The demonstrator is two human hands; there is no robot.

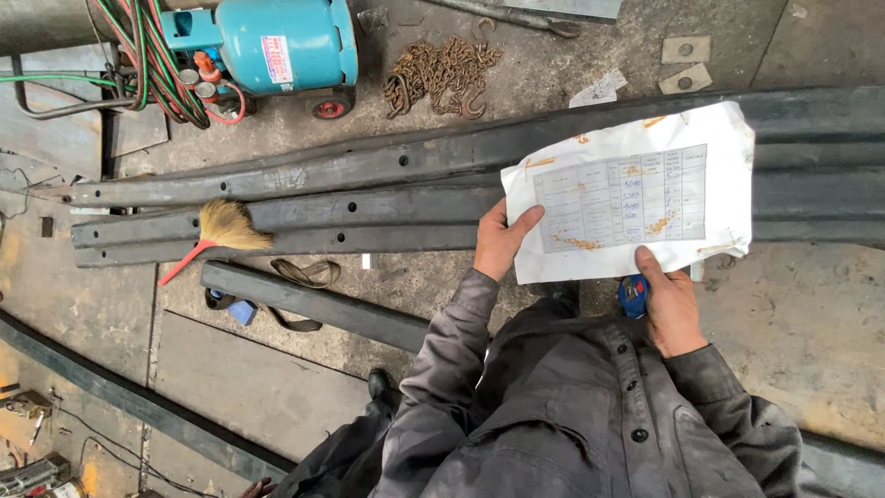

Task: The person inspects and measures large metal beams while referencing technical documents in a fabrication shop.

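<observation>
Both hands hold one stained paper sheet (636, 194) with a printed table.
Left hand (502, 242) grips its left edge, right hand (668, 309) its lower edge; behind lie long steel bars (369, 175), a small broom (221, 231), then a blue gas cylinder (286, 41).

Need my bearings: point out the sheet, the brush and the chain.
sheet (636, 198): head view, middle of its printed table.
brush (228, 226): head view, on the straw bristles.
chain (441, 76): head view, middle of the rusty heap.
</observation>
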